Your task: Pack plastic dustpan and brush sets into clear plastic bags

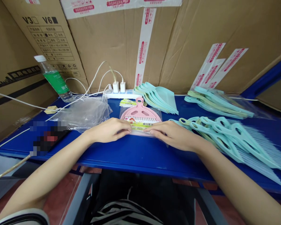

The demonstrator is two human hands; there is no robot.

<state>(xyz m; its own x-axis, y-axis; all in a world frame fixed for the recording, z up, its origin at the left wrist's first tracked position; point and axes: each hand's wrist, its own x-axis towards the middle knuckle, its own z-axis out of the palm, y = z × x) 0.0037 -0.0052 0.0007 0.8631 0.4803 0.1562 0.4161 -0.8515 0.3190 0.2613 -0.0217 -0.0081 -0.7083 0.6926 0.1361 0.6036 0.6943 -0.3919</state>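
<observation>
Pink dustpan (140, 113) in clear plastic bag (158, 116) — flat on blue worktable (131, 156), directly ahead. Left hand (109, 130), right hand (170, 135) — palms down, fingertips on bag, almost meeting; clamped or merely resting, cannot tell.

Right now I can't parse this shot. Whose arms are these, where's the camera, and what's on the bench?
No machine here: these are a person's own bare arms, seen from one camera worn on their head, looking forward and down. The left hand and right hand both rest on a bagged pink dustpan, fingertips close together at its yellow-green label. The blue table also holds stacked mint-green dustpans, loose mint-green brushes, a power strip with two white chargers, and a water bottle.
</observation>
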